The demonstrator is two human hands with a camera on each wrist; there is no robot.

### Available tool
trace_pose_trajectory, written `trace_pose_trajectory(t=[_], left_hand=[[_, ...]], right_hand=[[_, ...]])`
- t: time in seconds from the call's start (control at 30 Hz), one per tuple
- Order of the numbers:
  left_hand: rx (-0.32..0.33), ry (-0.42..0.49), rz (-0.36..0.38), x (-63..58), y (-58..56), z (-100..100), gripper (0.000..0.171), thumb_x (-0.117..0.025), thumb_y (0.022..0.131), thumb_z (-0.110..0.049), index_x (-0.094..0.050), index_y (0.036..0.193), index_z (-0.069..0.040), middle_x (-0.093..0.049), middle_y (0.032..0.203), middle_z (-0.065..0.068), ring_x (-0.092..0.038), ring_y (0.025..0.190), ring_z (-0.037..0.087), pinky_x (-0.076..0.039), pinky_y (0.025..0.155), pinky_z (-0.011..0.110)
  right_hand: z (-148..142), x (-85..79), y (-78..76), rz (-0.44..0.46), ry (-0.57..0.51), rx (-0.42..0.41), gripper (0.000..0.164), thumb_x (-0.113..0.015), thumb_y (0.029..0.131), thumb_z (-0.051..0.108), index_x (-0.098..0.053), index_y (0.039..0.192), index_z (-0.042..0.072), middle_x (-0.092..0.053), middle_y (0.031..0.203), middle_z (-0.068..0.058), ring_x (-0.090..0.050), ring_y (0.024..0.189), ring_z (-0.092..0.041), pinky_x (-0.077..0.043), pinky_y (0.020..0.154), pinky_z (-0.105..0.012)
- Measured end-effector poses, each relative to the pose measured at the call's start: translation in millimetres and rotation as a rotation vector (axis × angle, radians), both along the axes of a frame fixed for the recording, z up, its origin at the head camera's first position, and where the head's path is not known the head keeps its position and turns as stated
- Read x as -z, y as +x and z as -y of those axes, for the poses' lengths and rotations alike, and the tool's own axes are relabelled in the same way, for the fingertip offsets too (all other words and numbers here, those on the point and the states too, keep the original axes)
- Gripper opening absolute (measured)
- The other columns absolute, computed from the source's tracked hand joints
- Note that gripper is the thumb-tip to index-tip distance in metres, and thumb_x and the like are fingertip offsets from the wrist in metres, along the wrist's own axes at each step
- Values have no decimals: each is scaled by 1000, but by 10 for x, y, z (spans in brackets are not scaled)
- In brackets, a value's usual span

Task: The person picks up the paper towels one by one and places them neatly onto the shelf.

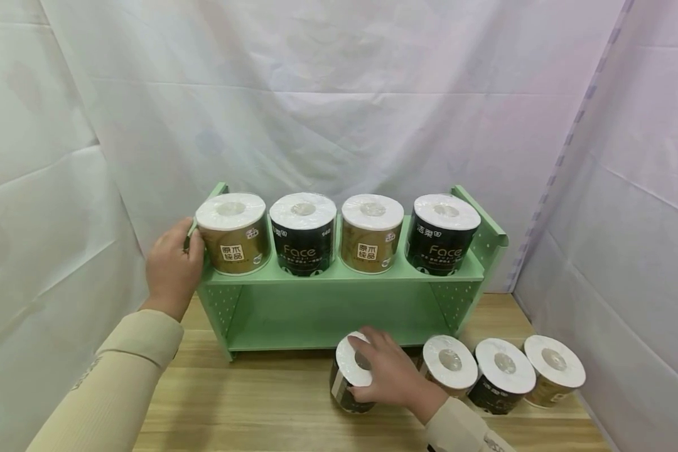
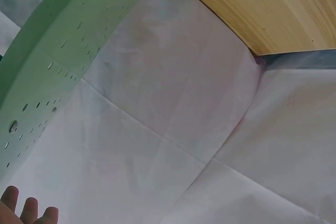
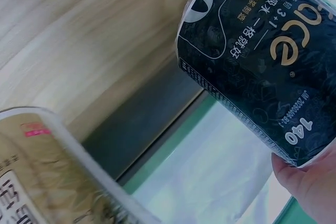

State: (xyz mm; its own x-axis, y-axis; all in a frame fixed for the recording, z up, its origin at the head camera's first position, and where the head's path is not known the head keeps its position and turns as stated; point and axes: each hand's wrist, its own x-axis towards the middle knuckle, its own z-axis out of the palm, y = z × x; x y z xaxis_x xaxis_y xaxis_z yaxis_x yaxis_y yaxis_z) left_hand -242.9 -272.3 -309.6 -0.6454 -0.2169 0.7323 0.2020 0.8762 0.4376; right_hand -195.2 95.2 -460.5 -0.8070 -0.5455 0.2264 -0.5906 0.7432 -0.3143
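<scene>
My right hand (image 1: 387, 373) grips a black-wrapped toilet paper roll (image 1: 347, 398) from above, in front of the shelf. In the right wrist view, its thumb lies at the end of the black roll (image 3: 257, 61). My left hand (image 1: 172, 267) holds the left side panel of the green shelf (image 1: 339, 314) by its front edge, next to a brown toilet paper roll (image 1: 234, 245). Several fingertips (image 2: 31, 208) show near the perforated panel (image 2: 68, 51) in the left wrist view. Along the top board, brown and black rolls alternate, ending with a black roll (image 1: 443, 242) at right.
To the right on the wooden table (image 1: 248, 408) stand a brown roll (image 1: 449, 364), a black roll (image 1: 503, 376) and another brown roll (image 1: 554, 370), close together. The shelf's lower board lies behind my right hand. White cloth (image 1: 339, 113) hangs behind and at both sides.
</scene>
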Motion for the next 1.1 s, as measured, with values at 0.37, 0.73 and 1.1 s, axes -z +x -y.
trace_pose_trajectory(t=[0.37, 0.73, 1.1], left_hand=[[6, -7, -4, 0, 4, -6, 33, -46, 98, -15, -60, 121, 3, -63, 118, 26, -57, 103, 47, -43, 92, 57], [3, -7, -26, 11, -3, 2, 32, -47, 97, -14, -60, 122, 2, -63, 117, 26, -57, 103, 47, -44, 91, 57], [13, -14, -47, 28, -12, -2, 31, -48, 97, -13, -61, 120, 3, -64, 116, 27, -58, 102, 47, -44, 91, 58]], right_hand=[[193, -112, -19, -1, 3, -51, 84, -76, 63, 45, -52, 139, 16, -46, 139, -14, -47, 123, -35, -44, 100, -49], [436, -287, -70, -4, 14, -93, 87, -76, 63, 46, -48, 142, 20, -43, 144, -10, -45, 126, -30, -45, 99, -47], [626, -356, -126, -42, -26, -102, 86, -76, 63, 46, -49, 141, 20, -43, 143, -9, -45, 125, -29, -48, 93, -45]])
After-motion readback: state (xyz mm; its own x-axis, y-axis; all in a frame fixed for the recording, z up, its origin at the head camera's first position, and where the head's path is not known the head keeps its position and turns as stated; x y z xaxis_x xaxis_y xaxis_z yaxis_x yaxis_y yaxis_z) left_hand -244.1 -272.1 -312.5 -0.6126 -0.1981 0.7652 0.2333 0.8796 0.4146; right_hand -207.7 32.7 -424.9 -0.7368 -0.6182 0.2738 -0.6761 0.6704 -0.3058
